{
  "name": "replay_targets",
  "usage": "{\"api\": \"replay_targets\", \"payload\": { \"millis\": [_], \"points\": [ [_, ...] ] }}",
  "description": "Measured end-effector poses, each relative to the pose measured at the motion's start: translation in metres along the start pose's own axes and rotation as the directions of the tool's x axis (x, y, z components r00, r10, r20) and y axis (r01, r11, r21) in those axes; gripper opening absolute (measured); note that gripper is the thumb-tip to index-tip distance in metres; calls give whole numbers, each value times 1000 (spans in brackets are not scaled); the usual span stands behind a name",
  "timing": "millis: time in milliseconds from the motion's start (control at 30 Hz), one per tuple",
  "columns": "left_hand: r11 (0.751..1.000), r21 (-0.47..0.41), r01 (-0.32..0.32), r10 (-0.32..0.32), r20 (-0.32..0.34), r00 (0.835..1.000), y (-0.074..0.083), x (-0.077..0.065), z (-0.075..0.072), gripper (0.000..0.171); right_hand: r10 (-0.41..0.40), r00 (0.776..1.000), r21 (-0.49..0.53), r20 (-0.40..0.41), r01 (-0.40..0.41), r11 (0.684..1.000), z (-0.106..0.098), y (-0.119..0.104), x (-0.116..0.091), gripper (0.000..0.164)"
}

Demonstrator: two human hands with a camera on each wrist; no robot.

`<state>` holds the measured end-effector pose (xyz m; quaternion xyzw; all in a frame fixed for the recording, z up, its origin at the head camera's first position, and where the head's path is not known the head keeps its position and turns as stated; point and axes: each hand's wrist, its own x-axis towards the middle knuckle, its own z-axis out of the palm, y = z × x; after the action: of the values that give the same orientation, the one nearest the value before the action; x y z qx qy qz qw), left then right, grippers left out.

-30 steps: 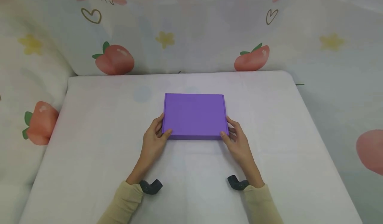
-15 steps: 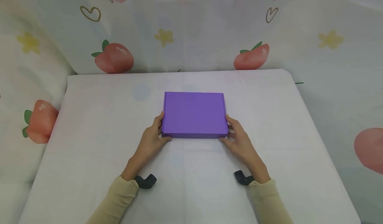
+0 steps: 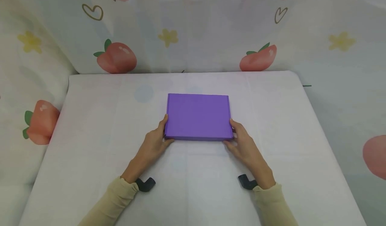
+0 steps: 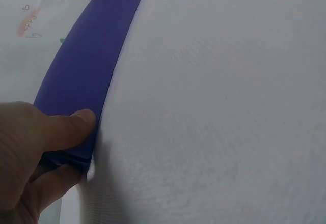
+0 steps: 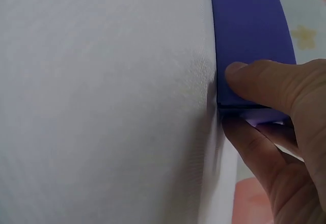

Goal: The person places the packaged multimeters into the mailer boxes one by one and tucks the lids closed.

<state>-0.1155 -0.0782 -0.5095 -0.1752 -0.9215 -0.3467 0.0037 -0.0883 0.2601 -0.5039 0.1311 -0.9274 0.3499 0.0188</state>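
A flat purple cardboard box (image 3: 197,117), its lid closed, lies on the white-covered table (image 3: 187,185). At its near left corner my left hand (image 3: 152,144) grips it, thumb against the front wall and fingers along the left side. My right hand (image 3: 245,149) grips the near right corner the same way. In the left wrist view the thumb presses on the box's front face (image 4: 81,66), and fingers bend around the corner. The right wrist view has the right thumb on that front face (image 5: 252,30), with fingers at the side wall.
A patterned cloth wall (image 3: 208,28) with peaches, stars and hearts rises behind the table's far edge and at the left. Dark curved wrist mounts (image 3: 146,184) stick out from both sleeves.
Both thumbs have slid from the box's top front edge down onto its front wall. The forearms have spread slightly outward. The box has hardly moved on the table.
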Motion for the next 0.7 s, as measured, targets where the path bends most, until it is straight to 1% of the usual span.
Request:
{"api": "replay_targets", "payload": {
  "millis": [67, 167, 267, 333, 400, 500, 600, 700],
  "points": [
    [1000, 5, 3, -3, -9, 1000, 0, 1, 1, 93, 1, 1000, -13, -2, -1, 1000, 0, 0, 2, 83],
    [1000, -2, 18, -18, -2, 1000, 1, 4, 3, 94, 3, 1000, -38, 11, -2, 999, -1, 4, 7, 84],
    [999, -12, 35, -35, 25, 999, 1, 8, 5, 95, 4, 999, -29, 44, -3, 1000, -5, 11, 11, 83],
    [1000, -4, 30, -30, 54, 998, 0, 11, 5, 94, 6, 998, -25, 70, -4, 1000, -9, 15, 11, 82],
    [999, 36, 16, -19, 83, 996, -2, 13, 2, 92, 1, 996, -35, 93, 2, 999, -11, 19, 11, 83],
    [992, 128, -16, -1, 134, 991, -7, 14, -7, 85, 12, 990, -73, 137, -2, 997, -18, 23, 10, 83],
    [970, 239, -49, 8, 167, 986, -10, 13, -20, 77, 29, 983, -124, 179, -7, 992, -30, 24, 8, 78],
    [934, 348, -83, 29, 159, 987, -15, 13, -37, 70, -7, 983, -201, 184, 45, 979, -44, 25, 6, 71]
  ]
}}
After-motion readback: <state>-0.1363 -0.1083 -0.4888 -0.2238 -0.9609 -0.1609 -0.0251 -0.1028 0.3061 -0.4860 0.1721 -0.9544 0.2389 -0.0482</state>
